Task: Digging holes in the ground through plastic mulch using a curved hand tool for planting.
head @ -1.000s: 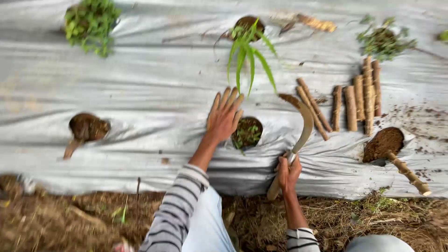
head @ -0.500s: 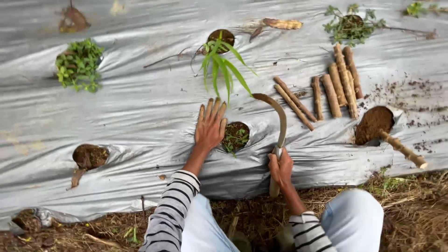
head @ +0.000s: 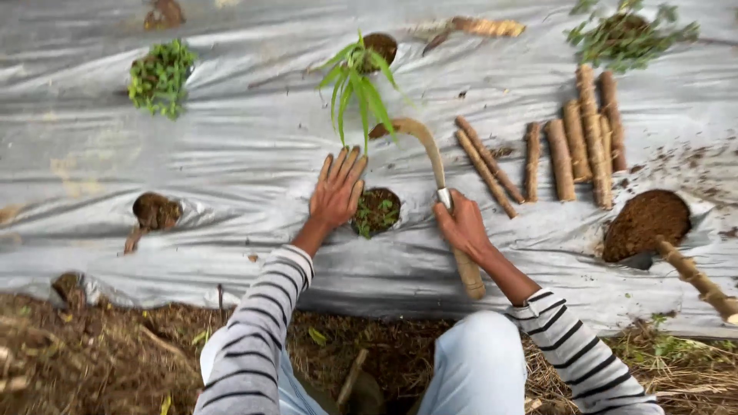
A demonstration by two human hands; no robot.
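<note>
Sickle [head: 430, 165], curved and rust-brown with a pale wooden handle, lies in the grip of the right hand [head: 461, 224], whose fingers are curled shut around the handle just below the metal collar; the blade arcs up and left over the silver plastic sheet [head: 231, 177], its tip close to the long leaves of the green seedling [head: 355, 81]. The left hand [head: 337, 190] rests flat on the sheet with fingers straight and only slightly parted, touching the left rim of the planting hole [head: 377, 211], which holds dark soil and small green weeds.

To work this hole well, I judge that the blade tip should come down inside the cut opening only, so the sheet is not torn, and the flat hand should keep the plastic taut while staying clear of the edge. The seedling's drooping leaves sit near the blade's path and call for care.

Near the sheet's right edge lies a row of brown stem cuttings [head: 573, 146], and below them a wider hole of loose brown soil [head: 644, 223] with one cutting stuck in it.

Compared with half a second ago, the camera view has shifted so the hole sits nearer the middle, the right hand has slid up the handle toward the blade, and the left hand stays planted beside the hole.
</note>
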